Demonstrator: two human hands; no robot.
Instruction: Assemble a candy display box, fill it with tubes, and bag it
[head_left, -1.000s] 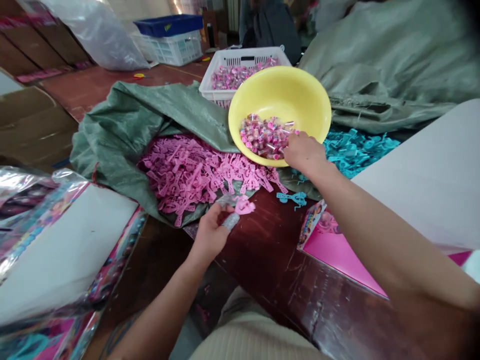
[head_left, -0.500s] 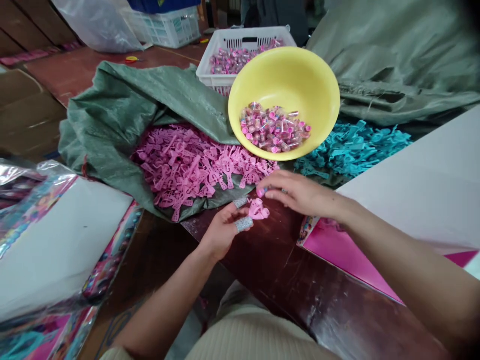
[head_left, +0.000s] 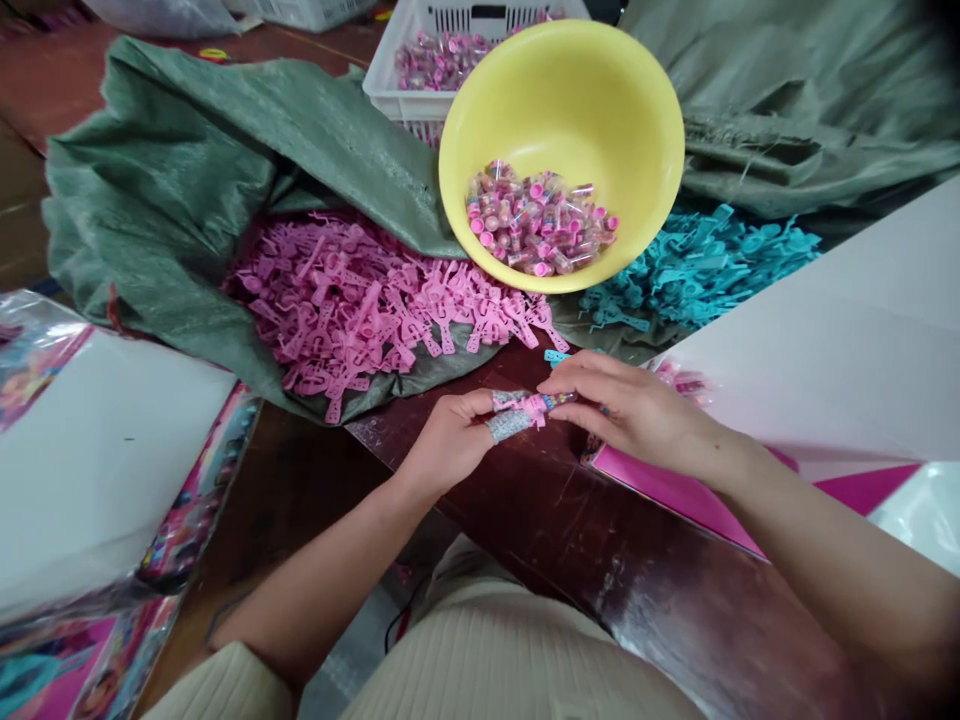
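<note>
My left hand [head_left: 465, 435], with silvery tape around a thumb and finger, pinches a small pink plastic piece [head_left: 534, 408] shaped like those in the pile. In my right hand [head_left: 622, 400] is a small clear tube [head_left: 559, 400] with coloured bits inside, its end against the pink piece. Just beyond my hands, pink plastic pieces [head_left: 337, 300] spill from a green woven sack [head_left: 187, 160]. A yellow basin [head_left: 630, 120] holds many clear tubes with pink ends [head_left: 536, 220].
Turquoise plastic pieces [head_left: 712, 265] lie right of the basin, partly on green sacking. Behind stands a white crate [head_left: 382, 80] of similar tubes. An open pink-and-white box [head_left: 825, 350] is at right; wrapped printed packaging [head_left: 112, 440] lies left. The table [head_left: 510, 520] is dark red.
My right hand has brought the tube against the pink piece in my left hand. The view has tilted down and closer, and a turquoise piece now shows behind my right fingers.
</note>
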